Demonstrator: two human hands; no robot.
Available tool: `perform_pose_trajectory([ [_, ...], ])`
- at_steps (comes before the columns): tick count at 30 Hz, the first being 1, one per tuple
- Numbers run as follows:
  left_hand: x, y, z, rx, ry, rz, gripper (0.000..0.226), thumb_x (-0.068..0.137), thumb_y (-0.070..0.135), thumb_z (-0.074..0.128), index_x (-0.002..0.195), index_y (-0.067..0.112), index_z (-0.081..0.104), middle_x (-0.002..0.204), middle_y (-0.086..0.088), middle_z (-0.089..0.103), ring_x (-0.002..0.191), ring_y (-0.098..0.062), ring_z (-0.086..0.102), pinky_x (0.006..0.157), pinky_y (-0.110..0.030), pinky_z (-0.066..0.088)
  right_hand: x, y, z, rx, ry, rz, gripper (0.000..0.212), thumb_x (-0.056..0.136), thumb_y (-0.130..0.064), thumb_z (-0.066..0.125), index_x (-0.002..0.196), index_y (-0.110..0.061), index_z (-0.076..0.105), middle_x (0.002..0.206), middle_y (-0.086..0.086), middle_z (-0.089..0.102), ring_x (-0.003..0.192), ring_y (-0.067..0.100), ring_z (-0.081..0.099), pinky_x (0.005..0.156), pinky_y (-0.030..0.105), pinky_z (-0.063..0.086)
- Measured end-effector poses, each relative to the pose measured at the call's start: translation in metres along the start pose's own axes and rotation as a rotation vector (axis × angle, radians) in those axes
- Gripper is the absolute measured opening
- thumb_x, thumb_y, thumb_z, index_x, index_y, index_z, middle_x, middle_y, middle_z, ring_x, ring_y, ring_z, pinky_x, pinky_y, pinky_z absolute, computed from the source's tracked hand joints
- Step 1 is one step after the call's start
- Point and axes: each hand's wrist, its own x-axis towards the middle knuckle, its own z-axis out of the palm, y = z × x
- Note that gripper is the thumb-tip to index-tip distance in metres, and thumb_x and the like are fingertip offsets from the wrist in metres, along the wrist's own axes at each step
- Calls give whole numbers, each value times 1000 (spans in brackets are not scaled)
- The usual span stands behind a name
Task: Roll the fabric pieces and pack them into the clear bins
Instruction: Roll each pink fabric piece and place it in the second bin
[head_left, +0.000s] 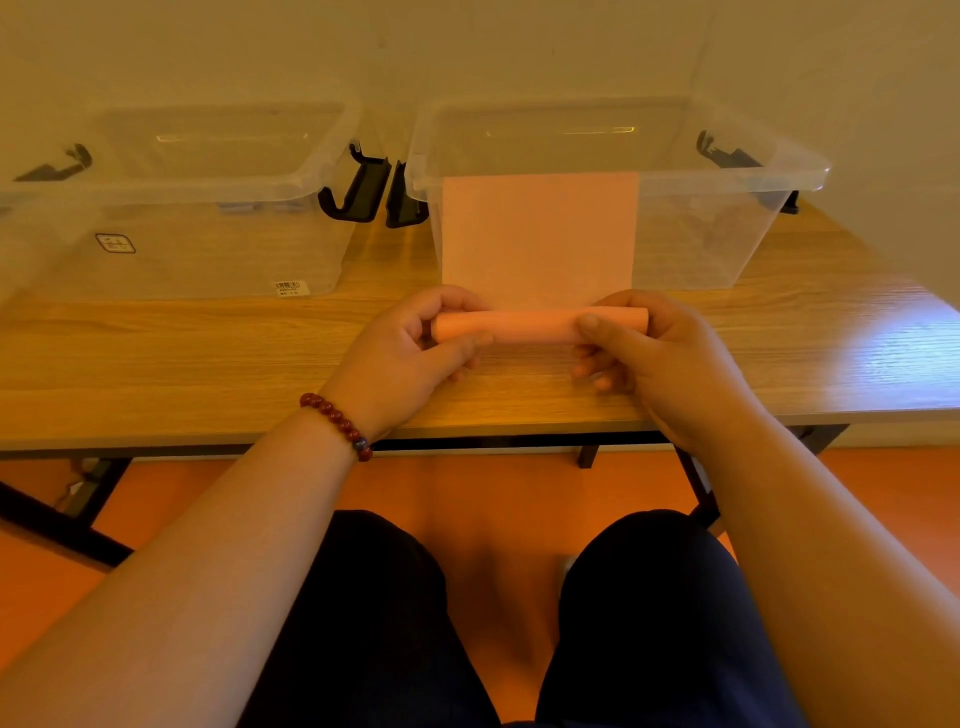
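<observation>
- Pale pink rectangular fabric piece (540, 239): at the centre of the view. Its near end is wound into a tight roll (524, 326) lying crosswise, just above or on the tabletop. Its unrolled part runs toward 12 o'clock, in front of the right bin's near wall and up to about its rim. Whether the sheet leans on that wall cannot be told.
- Left hand (415, 348): grasps the roll's 9 o'clock end, fingers curled over the far side, thumb along the near side.
- Right hand (654, 353): grasps the roll's 3 o'clock end, thumb pressed on top, lower fingers curled beneath.
- Right clear plastic bin (727, 176): lidless, at 12 to 1 o'clock of the roll; its near wall is partly hidden by the sheet.
- Left clear plastic bin (171, 192): lidless, at 10 o'clock, with a barcode sticker (287, 287) low on its near wall.
- Black latch handles (358, 189): on the facing bin ends, close together at 11 o'clock; further latches sit on the outer ends.
- Light wooden table (208, 353): bears both bins; it stands on a black metal frame (52, 519).
- Dark red bead bracelet (337, 423): on the left wrist.
- Orange floor (467, 483) and knees in dark trousers (374, 597): at 6 o'clock, below the table edge.
</observation>
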Motion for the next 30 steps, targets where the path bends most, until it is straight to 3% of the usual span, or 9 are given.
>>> perform_pose_trajectory([
  [5,0,0,1,-9,14,0,13,92,22,59,97,34,58,79,10,64,65,4,61,60,-9,48,0,1,-2,-17,-45,8,27,81,-14,75,102,-27,63,81,3,71,77,25,66,66,32,52],
  [10,0,-1,0,2,-12,18,30,86,17,67,102,40,56,96,11,59,78,-3,61,66,-13,52,0,0,0,-51,-10,-8,5,89,-18,67,94,-17,66,72,1,68,64,15,64,59,25,50],
  [17,1,-2,0,22,7,18,18,90,21,62,102,34,58,84,7,62,65,4,59,59,-10,48,0,0,-1,-50,-39,21,28,81,-13,74,103,-25,63,76,1,70,69,17,66,62,26,53],
  [22,0,-1,0,79,-37,11,32,87,26,65,103,48,49,94,11,54,76,-8,57,64,-23,53,0,-1,0,-70,-20,2,10,89,-18,68,98,-15,66,75,1,69,65,15,64,60,25,50],
  [25,-1,1,1,175,-57,28,30,90,30,61,103,50,44,89,12,53,72,-8,54,60,-17,48,0,-3,1,-68,-28,7,9,91,-20,65,98,-15,65,73,0,69,64,14,64,58,24,50],
  [30,-1,1,2,240,-69,32,23,94,32,54,110,44,42,87,11,53,71,-9,54,58,-18,47,1,-2,2,-132,-75,16,27,81,-18,76,102,-27,62,78,4,71,70,21,67,66,33,55],
])
